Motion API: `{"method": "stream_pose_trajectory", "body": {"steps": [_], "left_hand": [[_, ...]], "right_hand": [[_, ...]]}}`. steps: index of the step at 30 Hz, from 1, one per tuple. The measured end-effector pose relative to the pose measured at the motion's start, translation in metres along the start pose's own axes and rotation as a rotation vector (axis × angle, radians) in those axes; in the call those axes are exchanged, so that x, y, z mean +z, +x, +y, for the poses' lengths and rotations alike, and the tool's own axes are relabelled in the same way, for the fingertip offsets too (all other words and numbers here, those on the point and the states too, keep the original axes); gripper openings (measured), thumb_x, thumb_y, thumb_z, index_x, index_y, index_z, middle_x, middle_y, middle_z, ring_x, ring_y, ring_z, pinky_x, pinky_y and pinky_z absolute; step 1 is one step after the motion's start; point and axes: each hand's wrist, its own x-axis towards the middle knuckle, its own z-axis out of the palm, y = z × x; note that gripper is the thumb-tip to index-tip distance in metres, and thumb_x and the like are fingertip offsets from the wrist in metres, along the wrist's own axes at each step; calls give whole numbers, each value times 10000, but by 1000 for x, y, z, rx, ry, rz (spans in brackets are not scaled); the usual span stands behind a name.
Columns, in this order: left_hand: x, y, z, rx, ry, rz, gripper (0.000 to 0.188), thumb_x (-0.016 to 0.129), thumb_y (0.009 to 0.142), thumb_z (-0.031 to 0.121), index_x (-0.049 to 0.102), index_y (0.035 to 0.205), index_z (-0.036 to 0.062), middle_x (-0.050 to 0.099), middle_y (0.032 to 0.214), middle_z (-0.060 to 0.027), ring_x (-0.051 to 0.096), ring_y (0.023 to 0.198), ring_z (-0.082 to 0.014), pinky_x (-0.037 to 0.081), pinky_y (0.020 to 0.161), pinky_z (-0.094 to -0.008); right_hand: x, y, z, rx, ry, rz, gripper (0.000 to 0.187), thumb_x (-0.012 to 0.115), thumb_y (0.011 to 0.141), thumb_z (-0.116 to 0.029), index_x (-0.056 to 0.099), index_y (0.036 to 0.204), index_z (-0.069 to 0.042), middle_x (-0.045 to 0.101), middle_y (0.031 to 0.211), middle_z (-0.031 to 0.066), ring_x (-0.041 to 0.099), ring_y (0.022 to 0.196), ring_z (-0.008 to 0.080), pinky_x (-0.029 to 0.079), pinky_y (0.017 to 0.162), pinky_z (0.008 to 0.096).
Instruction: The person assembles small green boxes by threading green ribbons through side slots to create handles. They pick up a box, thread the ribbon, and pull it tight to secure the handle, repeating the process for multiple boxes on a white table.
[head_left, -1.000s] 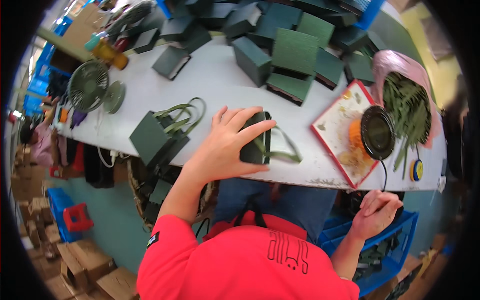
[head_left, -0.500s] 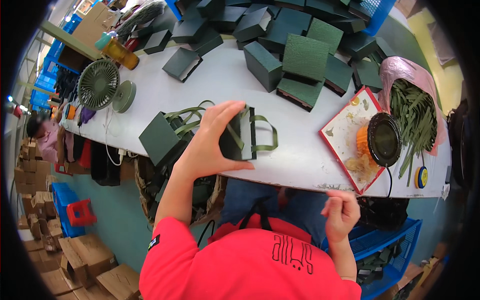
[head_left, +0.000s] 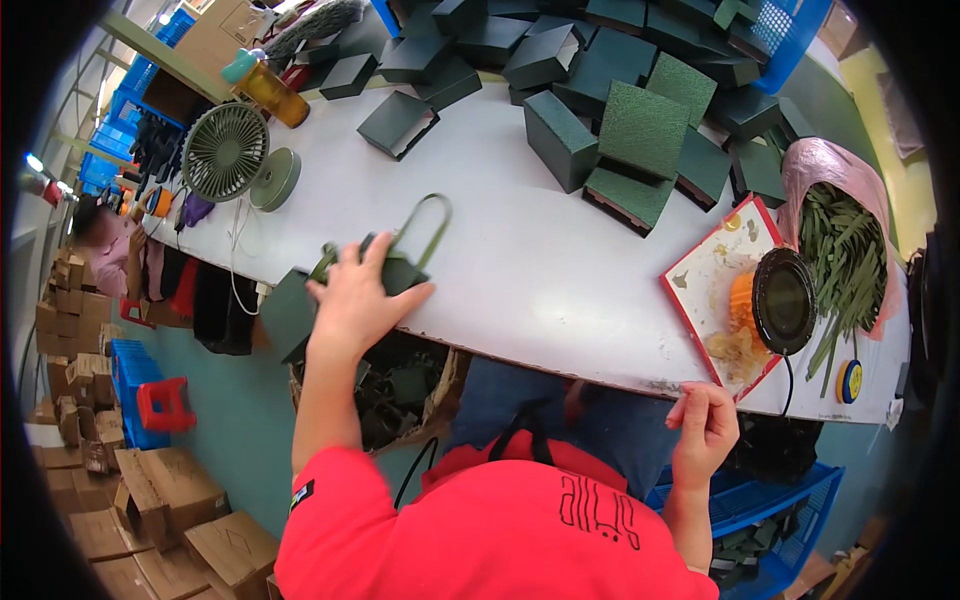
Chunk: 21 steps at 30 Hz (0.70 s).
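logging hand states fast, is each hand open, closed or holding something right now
Left hand: fingers spread at a dark green box; firm grip cannot be told.
Right hand: loosely closed, nothing visible in it.

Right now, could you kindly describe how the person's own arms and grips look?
A red short sleeve covers the upper left arm, with a small dark patch on its outer side. The left forearm and right forearm are bare. The left grip and right grip are ungloved.
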Motion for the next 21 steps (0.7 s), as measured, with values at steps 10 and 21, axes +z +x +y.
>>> {"method": "stream_pose_trajectory", "body": {"steps": [10,21], "left_hand": [[-15,-38,-158,-347,191,-261,936,829,676,522,488,1417,65,590,1315,-201,572,1225,-356,482,1019,-438],[14,103,83,702,-593,314,846,777,814,219,342,1533,118,405,1538,-149,422,1389,-355,363,1121,-449]], "right_hand": [[-24,-2,-1,-15,2,111,111,570,1019,-81,631,1036,10,598,707,47,529,571,73,413,527,204],[-52,0,-8,25,11,398,108,647,945,17,635,1052,14,710,843,77,594,607,61,472,547,192]]}}
